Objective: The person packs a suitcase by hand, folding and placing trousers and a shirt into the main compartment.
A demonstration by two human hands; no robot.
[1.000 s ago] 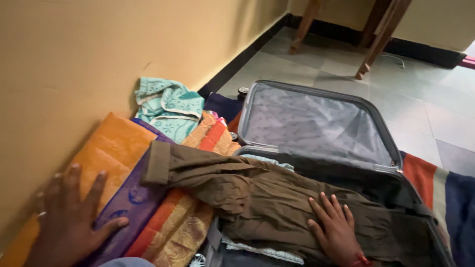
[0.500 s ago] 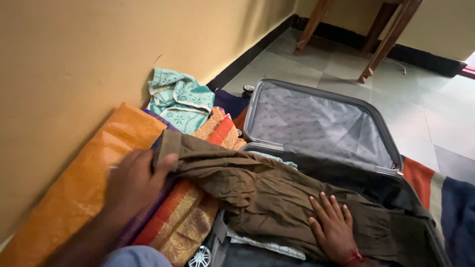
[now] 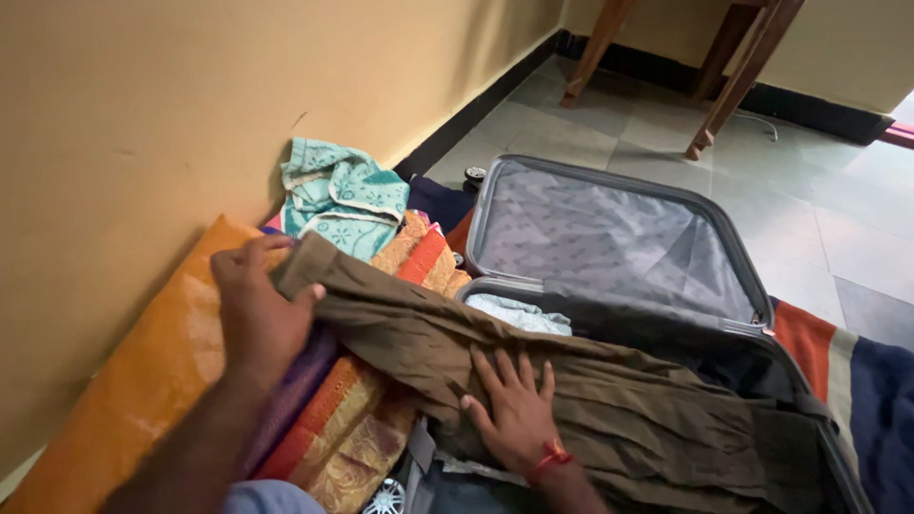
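Head view. An open grey suitcase (image 3: 666, 314) lies on the floor beside a yellow wall (image 3: 143, 105); its lined lid (image 3: 609, 238) is propped open on the far side. A brown garment (image 3: 571, 381) lies crumpled across the near half of the suitcase, one end reaching out over the case's left edge.

Left hand (image 3: 252, 309): fingers closed around the garment's banded end, which is lifted slightly, left of the suitcase. The grip is a firm grasp on the cloth.

Right hand (image 3: 514, 409): flat, fingers spread, palm pressed on the middle of the garment inside the suitcase. It grasps nothing; it only bears down. A red thread (image 3: 547, 460) circles the wrist.

Left of the suitcase, beneath the left hand, lies a stack of folded cloth: an orange piece (image 3: 143, 371) against the wall, a purple piece (image 3: 295, 390), and an orange-gold piece (image 3: 352, 438). A teal towel (image 3: 343, 195) sits bunched against the wall, beyond the stack. Pale cloth (image 3: 519, 312) shows inside the suitcase under the garment. A striped mat (image 3: 838, 362) lies right of the suitcase. Wooden legs (image 3: 724, 76) stand beyond the lid.
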